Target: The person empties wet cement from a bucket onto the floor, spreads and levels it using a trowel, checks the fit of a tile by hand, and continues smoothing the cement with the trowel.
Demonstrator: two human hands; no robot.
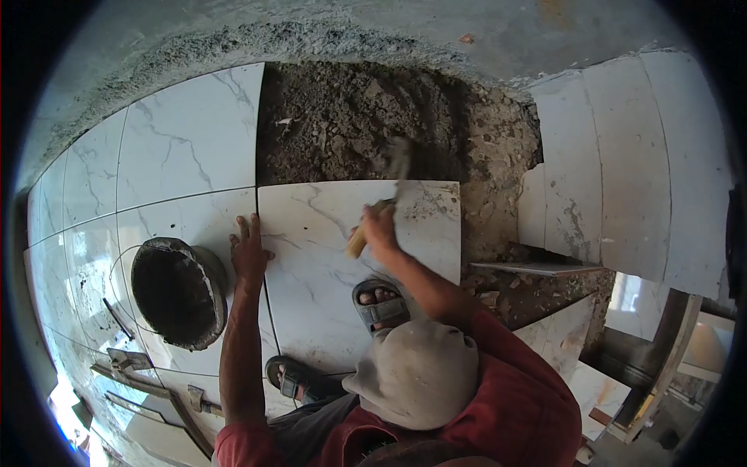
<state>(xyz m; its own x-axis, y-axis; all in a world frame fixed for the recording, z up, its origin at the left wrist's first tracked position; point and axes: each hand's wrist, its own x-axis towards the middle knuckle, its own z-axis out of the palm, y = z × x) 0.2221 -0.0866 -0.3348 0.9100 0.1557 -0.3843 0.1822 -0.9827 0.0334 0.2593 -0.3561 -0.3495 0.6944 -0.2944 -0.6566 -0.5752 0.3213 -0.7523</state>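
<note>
My right hand (379,231) is wrapped round the wooden handle of a trowel (356,243). Its blade, smeared by motion, reaches over the near edge of a patch of loose dark mortar (342,117). Flat on the floor, my left hand (250,253) has its fingers apart, beside the joint along the left side of a white marbled tile (311,257). Left of that hand stands a dark bucket (216,265) with a crusted rim and a wire handle; its inside is too dark to read.
Laid tiles (183,140) cover the left floor. A rough wall (350,23) borders the mortar at the top. Tiled steps (622,156) rise at right, with broken rubble (498,148) before them. Tools and wood strips (128,358) lie lower left. My sandalled foot (381,300) rests on the tile.
</note>
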